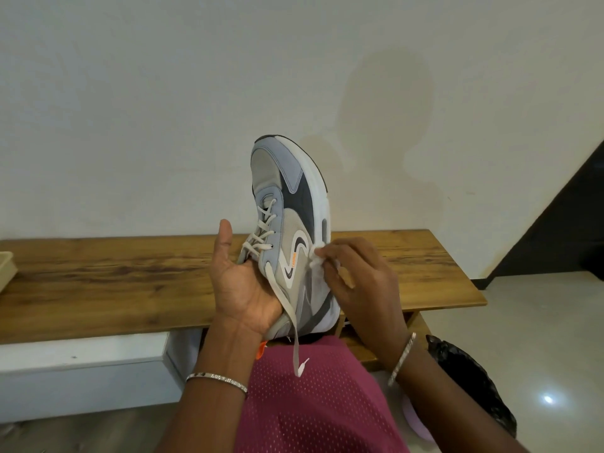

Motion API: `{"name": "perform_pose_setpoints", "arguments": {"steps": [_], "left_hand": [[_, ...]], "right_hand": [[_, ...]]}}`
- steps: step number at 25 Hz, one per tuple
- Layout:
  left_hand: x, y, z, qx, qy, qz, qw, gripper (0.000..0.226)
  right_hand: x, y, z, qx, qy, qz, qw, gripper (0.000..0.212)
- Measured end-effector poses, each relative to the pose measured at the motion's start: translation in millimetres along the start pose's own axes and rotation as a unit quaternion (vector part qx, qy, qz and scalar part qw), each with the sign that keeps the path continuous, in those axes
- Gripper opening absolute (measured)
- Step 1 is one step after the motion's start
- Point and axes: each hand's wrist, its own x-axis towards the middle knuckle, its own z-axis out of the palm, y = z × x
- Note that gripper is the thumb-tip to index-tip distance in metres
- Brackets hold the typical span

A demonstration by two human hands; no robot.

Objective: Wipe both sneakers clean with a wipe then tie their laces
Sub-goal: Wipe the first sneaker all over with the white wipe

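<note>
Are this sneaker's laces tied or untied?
Untied: a loose lace end hangs free below the sneaker the left hand holds; no bow shows. The right hand pinches a wipe against its side.

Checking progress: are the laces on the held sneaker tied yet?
No, one lace end hangs loose below the sneaker in the left hand, while the right hand presses a wipe to its side.
</note>
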Motion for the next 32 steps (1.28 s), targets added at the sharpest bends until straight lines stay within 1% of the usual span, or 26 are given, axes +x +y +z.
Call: {"name": "perform_pose_setpoints", "arguments": {"steps": [3,5,7,9,12,14,18,21,23,28,30,32], "left_hand": [[2,-2,-1,0.003,-0.004,-0.008,1.0,0.075],[1,-1,-1,0.002,-0.004,-0.01,1.0,0.075],[1,1,-2,-0.001,0.002,-0.009,1.0,0.077],[1,4,-2,-0.001,0.004,-0.005,1.0,0.077],[0,5,-2,0.001,0.006,-0.01,1.0,0.076],[1,2,-1,0.014,0.002,-0.029,0.999,0.078],[5,-2,-2,0.041,-0.015,-0.05,0.998,0.082],[5,-5,-4,0.059,-0.014,-0.051,0.997,0.083],[4,-5,-4,0.058,-0.016,-0.051,0.997,0.083],[3,-1,-4,0.073,-0.008,-0.041,0.996,0.081],[2,-2,-3,0.085,-0.006,-0.039,0.996,0.08],[3,-2,-4,0.098,-0.008,-0.039,0.994,0.08]], "right_hand": [[30,5,1,-0.001,0.07,0.022,0.997,0.011],[40,6,2,0.008,0.095,0.035,0.995,0.013],[35,4,5,0.022,0.084,0.029,0.996,0.012],[15,1,8,0.028,0.051,0.027,0.998,0.009],[-10,3,8,0.021,0.011,0.054,0.998,0.012],[-6,7,4,0.026,0.019,0.056,0.998,0.012],[36,8,-6,0.019,0.094,0.042,0.994,0.011],[63,12,-13,0.007,0.126,0.042,0.991,0.012],[60,14,-12,0.014,0.121,0.032,0.992,0.012],[5,16,-1,0.029,0.042,0.038,0.998,0.014],[11,18,-2,0.029,0.047,0.039,0.998,0.013],[31,16,-7,0.028,0.079,0.036,0.996,0.011]]}}
